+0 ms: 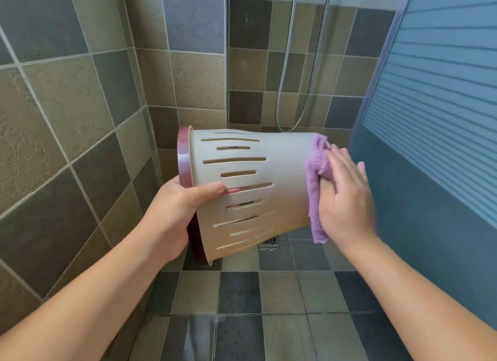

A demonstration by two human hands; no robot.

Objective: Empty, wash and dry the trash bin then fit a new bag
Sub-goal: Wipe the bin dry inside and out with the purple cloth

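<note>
1. The left hand point(172, 212) is closed on the rim end of a beige plastic trash bin with long slots cut in its wall point(269, 183); the thumb lies across the slotted side and the other fingers wrap behind the dark red rim ring point(183, 161).
2. The right hand point(344, 199) presses a fuzzy lilac cloth point(316, 177) flat against the bin's closed base, fingers spread over the cloth rather than curled round it.
3. The cloth covers the base edge and hangs below it, its lower corner loose in the air.
4. The bin is held off the ground on its side, mouth pointing left, base pointing right, between the two hands.
5. Beneath it lies a grey and tan tiled floor point(282, 293) with a square metal drain point(269, 241) just under the bin.
6. A metal shower hose point(285, 65) loops down the tiled wall behind, and a frosted blue striped glass panel point(430, 91) stands at the right.
</note>
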